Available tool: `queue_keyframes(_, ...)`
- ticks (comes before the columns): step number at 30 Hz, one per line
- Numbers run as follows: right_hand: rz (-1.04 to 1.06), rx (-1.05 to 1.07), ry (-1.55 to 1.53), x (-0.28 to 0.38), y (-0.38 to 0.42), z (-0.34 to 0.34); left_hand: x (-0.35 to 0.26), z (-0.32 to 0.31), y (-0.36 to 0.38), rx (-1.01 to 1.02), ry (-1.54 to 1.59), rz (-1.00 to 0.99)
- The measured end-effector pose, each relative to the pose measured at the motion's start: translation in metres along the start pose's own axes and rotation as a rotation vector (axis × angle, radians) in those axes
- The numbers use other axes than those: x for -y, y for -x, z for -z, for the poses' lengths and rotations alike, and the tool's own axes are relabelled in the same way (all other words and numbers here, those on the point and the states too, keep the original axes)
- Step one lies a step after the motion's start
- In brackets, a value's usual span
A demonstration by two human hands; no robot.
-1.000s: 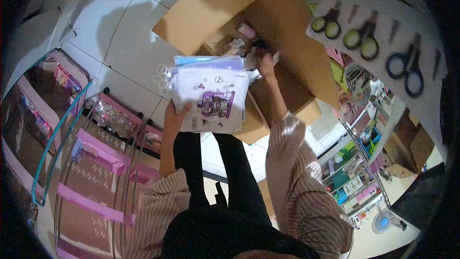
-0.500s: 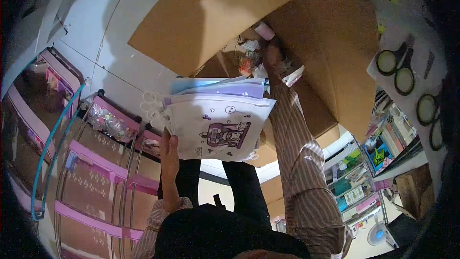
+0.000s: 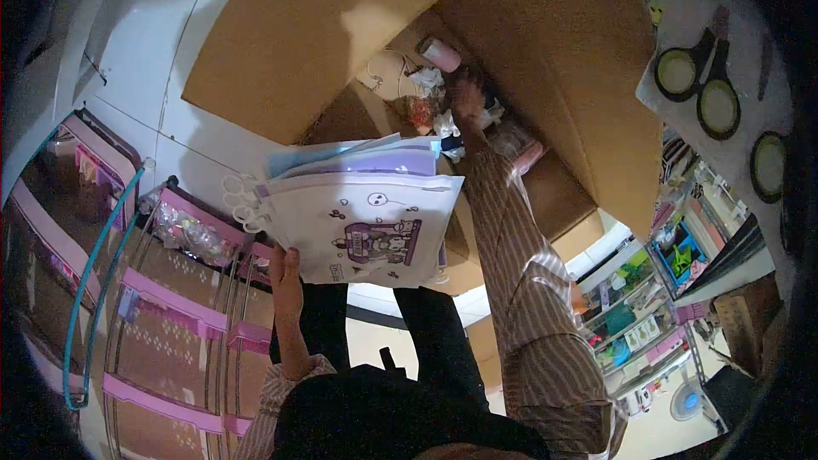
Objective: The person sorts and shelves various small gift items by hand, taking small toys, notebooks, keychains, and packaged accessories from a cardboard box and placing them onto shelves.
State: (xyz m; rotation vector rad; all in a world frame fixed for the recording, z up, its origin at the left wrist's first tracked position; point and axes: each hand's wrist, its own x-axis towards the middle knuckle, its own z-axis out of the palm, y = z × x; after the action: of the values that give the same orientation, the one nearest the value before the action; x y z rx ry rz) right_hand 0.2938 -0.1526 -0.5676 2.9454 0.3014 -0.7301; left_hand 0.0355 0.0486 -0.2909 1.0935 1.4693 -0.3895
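Note:
My left hand (image 3: 288, 273) grips the lower left edge of a stack of flat pouches; the front one is a white pouch (image 3: 358, 238) with a purple cartoon print. Blue and lilac pouches (image 3: 366, 159) show behind it, and white ring-shaped pulls (image 3: 243, 202) hang at its left. Deep inside a large open cardboard box (image 3: 562, 77), my right hand (image 3: 466, 100) reaches among crumpled white plastic (image 3: 426, 78), a pink roll (image 3: 440, 54) and a clear pinkish packet (image 3: 518, 146). Its fingers are dim, and whether they hold anything is unclear.
A pink rack (image 3: 175, 302) with metal rails stands at the left, a bag of small clear items (image 3: 192, 234) on it. Black-handled scissors (image 3: 699, 85) hang at the upper right. Shelves of packaged goods (image 3: 635, 324) and a small fan (image 3: 686, 402) are at the lower right.
My right hand has gone further into the box and now shows more fully. The pouches in my left hand sit slightly further left. The view has shifted, showing more of the box's inside.

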Motion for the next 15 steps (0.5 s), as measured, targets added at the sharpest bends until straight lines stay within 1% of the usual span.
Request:
queue_keyframes(1, -0.208, 0.273, -0.105, 0.004, 0.001, 0.005, 0.02, 0.005, -0.007, 0.006, -0.021, 0.012)
queue_keyframes(2, -0.212, 0.275, -0.105, 0.005, 0.004, 0.005, 0.043, 0.012, -0.015, 0.013, -0.041, 0.023)
queue_keyframes(3, -0.168, 0.285, -0.116, 0.005, 0.006, 0.005, 0.073, 0.029, -0.026, 0.018, -0.044, 0.024)
queue_keyframes(4, -0.126, 0.293, -0.124, 0.003, 0.007, 0.007, 0.107, 0.052, -0.039, -0.062, -0.506, -0.069)
queue_keyframes(5, -0.133, 0.29, -0.118, -0.004, 0.007, -0.003, 0.124, 0.061, -0.044, -0.143, -0.964, -0.166)
queue_keyframes(6, 0.111, -0.061, -0.329, -0.016, 0.008, -0.022, 0.116, 0.053, -0.042, -0.132, -0.962, -0.168)
queue_keyframes(7, 0.36, -0.415, -0.528, -0.024, 0.011, -0.029, 0.096, 0.04, -0.036, -0.076, -0.347, -0.168)
queue_keyframes(8, 0.191, -0.239, -0.805, -0.021, 0.016, -0.012, 0.075, 0.026, -0.032, -0.017, 0.269, -0.153)
queue_keyframes(9, 0.186, -0.241, -0.795, -0.022, 0.023, 0.008, 0.052, 0.013, -0.026, -0.008, 0.271, -0.148)
queue_keyframes(10, 0.05, -0.12, -0.778, -0.029, 0.029, 0.016, 0.028, 0.002, -0.02, -0.028, 0.305, -0.242)
queue_keyframes(11, -0.086, 0.002, -0.76, -0.032, 0.037, 0.028, 0.018, -0.004, -0.015, -0.05, 0.338, -0.335)
queue_keyframes(12, -0.099, -0.092, -0.848, -0.036, 0.048, 0.04, 0.029, 0.001, -0.014, -0.042, 0.336, -0.328)
queue_keyframes(13, -0.102, -0.095, -0.843, -0.042, 0.059, 0.052, 0.047, 0.011, -0.017, -0.294, 0.108, -0.434)
queue_keyframes(14, -0.139, -0.05, -1.001, -0.049, 0.07, 0.064, 0.052, 0.015, -0.013, -0.548, -0.127, -0.533)
queue_keyframes(15, -0.176, -0.005, -1.16, -0.055, 0.083, 0.076, 0.058, 0.016, -0.004, -0.545, -0.125, -0.534)
